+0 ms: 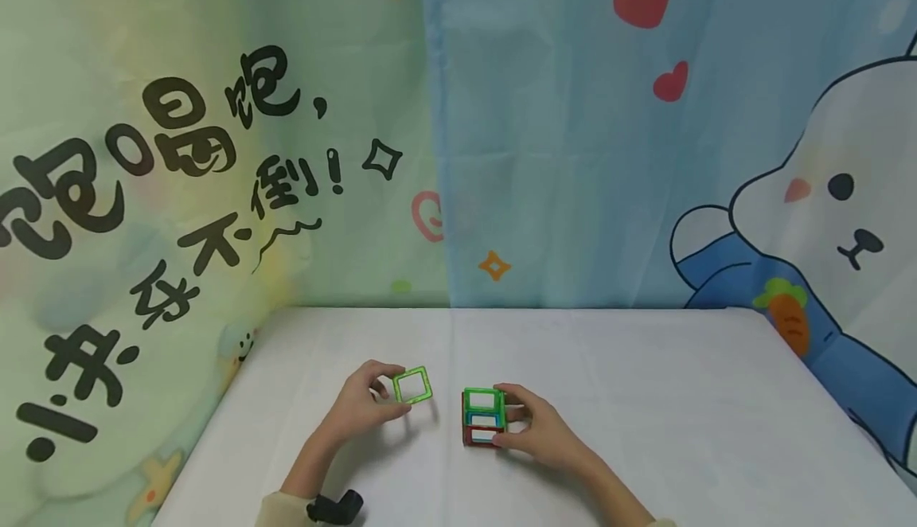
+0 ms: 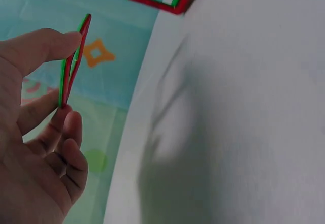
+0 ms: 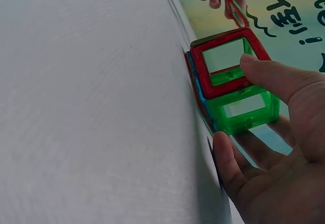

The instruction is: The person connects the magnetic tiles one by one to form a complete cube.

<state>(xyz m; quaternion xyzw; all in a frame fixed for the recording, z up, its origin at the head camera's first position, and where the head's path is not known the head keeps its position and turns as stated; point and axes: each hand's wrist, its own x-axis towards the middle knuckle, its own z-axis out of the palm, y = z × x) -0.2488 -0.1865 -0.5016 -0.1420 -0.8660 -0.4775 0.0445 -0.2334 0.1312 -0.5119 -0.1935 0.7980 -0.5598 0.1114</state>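
Observation:
My left hand (image 1: 358,401) holds up a square magnetic tile (image 1: 428,382) by opposite edges, thumb on one side and fingers on the other. It looks light green in the head view; edge-on in the left wrist view, red and green edges (image 2: 72,64) show side by side. My right hand (image 1: 543,431) grips a small boxy stack of magnetic tiles (image 1: 485,411) in green, blue and red. In the right wrist view the thumb presses a red square frame (image 3: 223,89), with the fingertips at the green side (image 3: 244,125) below.
Both hands work over a white-covered table (image 1: 645,400). A printed cloth backdrop (image 1: 530,153) hangs behind it, with a bear, hearts and large characters. A black strap device (image 1: 335,508) sits at the left wrist by a beige sleeve (image 1: 282,511).

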